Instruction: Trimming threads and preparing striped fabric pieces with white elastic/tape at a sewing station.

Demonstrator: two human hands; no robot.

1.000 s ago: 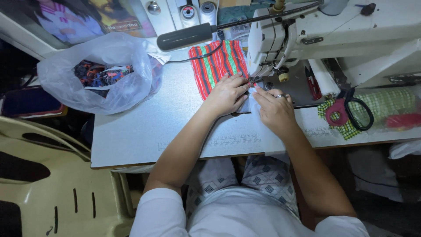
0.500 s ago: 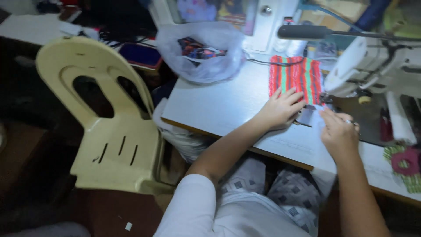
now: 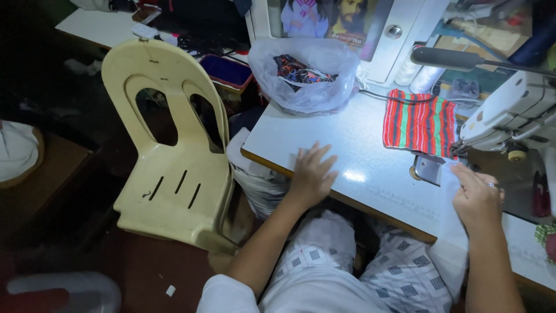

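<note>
White cloth [image 3: 450,191] under right hand [image 3: 478,200]

white sewing table [image 3: 324,139], clear plastic bag [image 3: 307,75] of fabric scraps at the back (kinda slumped), red striped woven cloth [image 3: 420,124] flat beside the sewing machine [image 3: 509,116]

Tabletop [image 3: 347,145] looks like smooth glossy laminate, catching glare. Striped cloth [image 3: 421,123] is woven and matt, the white cloth [image 3: 449,232] thin and soft. Bag [image 3: 307,72] is crinkly clear plastic, chair [image 3: 174,174] smooth cream plastic, needle plate [image 3: 428,169] shiny metal.
</note>
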